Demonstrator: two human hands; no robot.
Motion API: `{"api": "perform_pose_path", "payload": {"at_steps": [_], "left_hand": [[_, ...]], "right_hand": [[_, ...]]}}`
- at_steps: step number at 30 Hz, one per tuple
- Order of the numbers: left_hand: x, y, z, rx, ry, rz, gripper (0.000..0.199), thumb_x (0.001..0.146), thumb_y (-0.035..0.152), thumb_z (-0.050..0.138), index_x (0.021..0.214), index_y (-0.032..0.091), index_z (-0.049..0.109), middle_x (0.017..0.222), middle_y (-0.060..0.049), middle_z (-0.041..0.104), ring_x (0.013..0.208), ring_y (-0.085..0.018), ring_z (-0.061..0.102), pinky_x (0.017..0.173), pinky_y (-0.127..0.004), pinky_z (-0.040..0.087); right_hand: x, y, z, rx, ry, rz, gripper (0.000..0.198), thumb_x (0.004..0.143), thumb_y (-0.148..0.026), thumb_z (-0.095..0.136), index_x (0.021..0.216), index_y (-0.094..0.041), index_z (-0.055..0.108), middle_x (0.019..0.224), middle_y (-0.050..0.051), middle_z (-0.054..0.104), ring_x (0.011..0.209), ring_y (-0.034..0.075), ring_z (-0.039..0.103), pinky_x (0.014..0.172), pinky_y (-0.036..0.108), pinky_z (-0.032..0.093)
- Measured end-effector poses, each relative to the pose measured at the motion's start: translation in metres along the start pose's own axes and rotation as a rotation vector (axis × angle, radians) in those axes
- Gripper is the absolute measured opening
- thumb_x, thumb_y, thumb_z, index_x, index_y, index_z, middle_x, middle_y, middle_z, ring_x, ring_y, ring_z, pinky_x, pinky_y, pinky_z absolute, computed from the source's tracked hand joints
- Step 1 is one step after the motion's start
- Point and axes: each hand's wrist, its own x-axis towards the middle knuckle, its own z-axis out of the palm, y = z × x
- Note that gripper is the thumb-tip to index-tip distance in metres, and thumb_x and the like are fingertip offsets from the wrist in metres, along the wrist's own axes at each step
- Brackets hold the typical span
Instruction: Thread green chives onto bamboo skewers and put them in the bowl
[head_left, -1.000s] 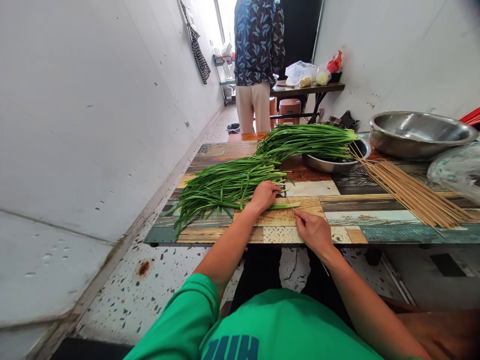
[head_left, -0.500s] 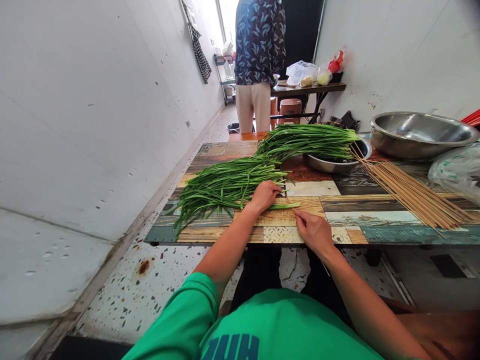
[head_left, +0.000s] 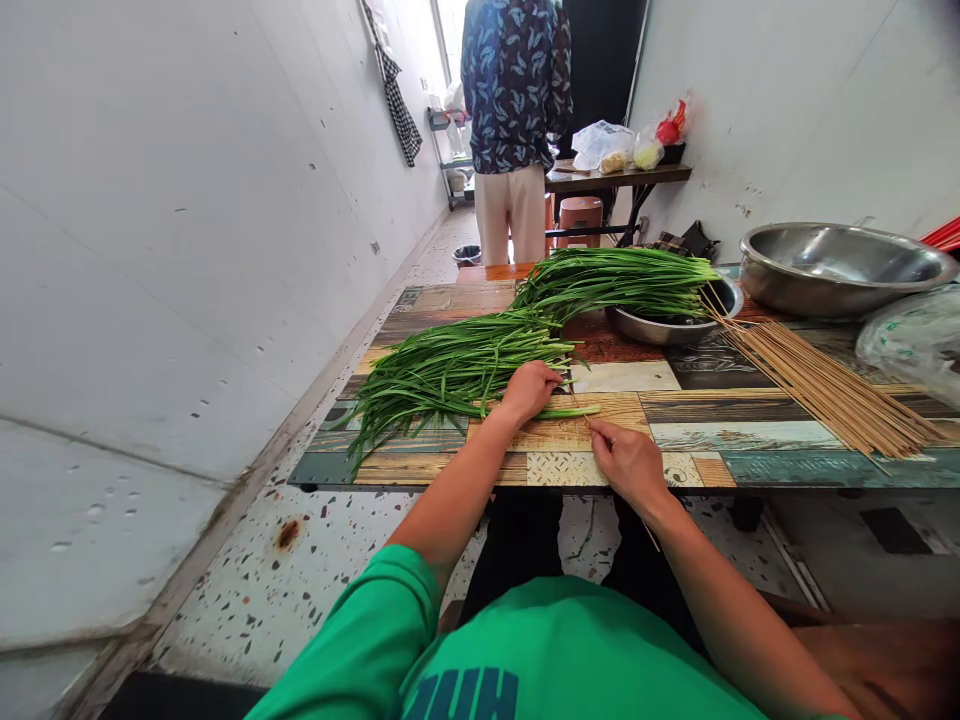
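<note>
Along the near left of the desk [head_left: 750, 408], a pile of chives [head_left: 450, 365] is lying flat, its leaves trailing left and its pale ends pointing right. The left hand [head_left: 532, 388] is pinching stem ends at the pile's near right side, thumb and fingertips clamped on them. Just right of it, the right hand [head_left: 626, 462] is closing its fingers on a skewer [head_left: 652, 536], one end slanting towards the left hand, the other showing below the wrist.

Farther back, a second bunch [head_left: 615, 280] is lying across a small metal bowl [head_left: 652, 332], its leaves hanging over the left rim; what is under it inside is too dark to tell. A skewer bundle [head_left: 832, 390] is fanning out to the right, its thin ends reaching the bowl. Behind the bundle, a wide basin [head_left: 844, 290] is showing shiny metal inside, and a clear bag [head_left: 915, 340] is sitting just before it, its contents unclear.

Beyond the desk, a person [head_left: 517, 90] is standing by a back table [head_left: 652, 175], where bags [head_left: 602, 146] are holding pale and red things.
</note>
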Motion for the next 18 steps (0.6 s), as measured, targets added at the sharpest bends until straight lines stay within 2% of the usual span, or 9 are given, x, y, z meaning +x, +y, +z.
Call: {"api": "perform_pose_path", "payload": {"at_steps": [7,18], "left_hand": [[0.0001,-0.0005,0.0004,-0.014,0.004,-0.002,0.023,0.083,0.013,0.060,0.098,0.020,0.077,0.095,-0.005,0.073,0.091,-0.016,0.064,0.089,-0.027,0.049],[0.0005,-0.0013,0.0009,-0.009,0.006,0.023,0.023,0.083,0.013,0.060,0.097,0.020,0.077,0.094,-0.005,0.073,0.090,-0.017,0.064,0.087,-0.027,0.049]], "right_hand": [[-0.0004,0.0008,0.0017,-0.007,0.016,0.001,0.036,0.088,-0.027,0.044,0.111,-0.027,0.072,0.093,0.003,0.076,0.082,0.019,0.070,0.071,0.027,0.049],[0.0019,-0.0034,-0.0034,-0.017,-0.034,0.026,0.035,0.089,-0.027,0.043,0.110,-0.026,0.072,0.095,0.003,0.076,0.087,0.019,0.070,0.072,0.026,0.048]]}}
